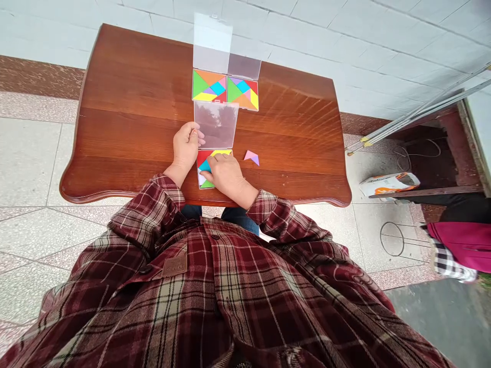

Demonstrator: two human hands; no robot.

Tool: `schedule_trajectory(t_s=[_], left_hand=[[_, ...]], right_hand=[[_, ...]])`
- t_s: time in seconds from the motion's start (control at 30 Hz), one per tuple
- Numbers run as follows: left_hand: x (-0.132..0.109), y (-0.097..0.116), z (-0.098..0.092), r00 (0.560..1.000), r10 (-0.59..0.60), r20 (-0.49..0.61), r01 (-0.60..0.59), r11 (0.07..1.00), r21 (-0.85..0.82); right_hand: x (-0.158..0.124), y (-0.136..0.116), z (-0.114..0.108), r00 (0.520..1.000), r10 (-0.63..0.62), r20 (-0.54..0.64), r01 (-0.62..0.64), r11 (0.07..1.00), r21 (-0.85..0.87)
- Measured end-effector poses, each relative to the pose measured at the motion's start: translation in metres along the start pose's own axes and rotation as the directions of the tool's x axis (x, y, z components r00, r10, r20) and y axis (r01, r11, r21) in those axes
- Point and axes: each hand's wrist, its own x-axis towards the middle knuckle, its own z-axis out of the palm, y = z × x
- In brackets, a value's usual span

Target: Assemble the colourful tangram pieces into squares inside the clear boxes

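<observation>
A small tangram case [203, 168] with coloured pieces lies open at the near edge of the wooden table [126, 102], its clear lid [217, 124] folded away from me. My left hand [185, 147] curls around the left edge of the case and lid. My right hand [226, 174] lies over the pieces in the tray, fingers pressed on a yellow one. One pink piece [252, 157] lies loose on the table, just right of the case.
Two more open tangram cases [209, 85] [243, 92], filled with coloured pieces, sit side by side farther back, clear lids raised. On the right stand a low wooden shelf [433, 191] with a white packet [389, 184] and someone's red garment [460, 240].
</observation>
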Motion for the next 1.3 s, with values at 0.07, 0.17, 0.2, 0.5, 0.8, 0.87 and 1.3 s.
schedule_trajectory(t_s=[0.07,0.17,0.2,0.5,0.8,0.87,1.3], left_hand=[[0.0,-0.002,-0.001,1.0,0.026,0.004,-0.026,1.0,0.007],[0.001,-0.005,-0.002,0.998,0.065,0.009,-0.065,0.998,0.013],[0.001,-0.006,-0.002,0.998,0.07,0.011,-0.07,0.997,0.014],[0.002,-0.005,-0.002,0.999,0.052,0.016,-0.053,0.997,0.059],[0.002,-0.003,-0.004,0.999,0.039,-0.001,-0.039,0.999,0.005],[0.002,-0.001,-0.004,0.999,0.042,-0.01,-0.042,0.999,-0.005],[0.002,0.001,-0.008,0.999,0.035,-0.037,-0.036,0.999,-0.023]], right_hand=[[-0.001,0.006,-0.003,1.0,0.005,-0.012,-0.004,0.999,0.051],[-0.005,0.02,-0.008,0.997,0.062,-0.053,-0.055,0.991,0.126],[-0.007,0.025,-0.008,0.995,0.083,-0.061,-0.073,0.987,0.146],[-0.014,0.023,-0.004,1.0,0.007,0.03,-0.014,0.977,0.213],[-0.022,0.051,-0.014,0.993,0.1,-0.057,-0.081,0.96,0.27],[-0.028,0.073,-0.017,0.976,0.2,-0.082,-0.171,0.947,0.272],[-0.021,0.115,0.003,0.918,0.396,0.0,-0.387,0.897,0.212]])
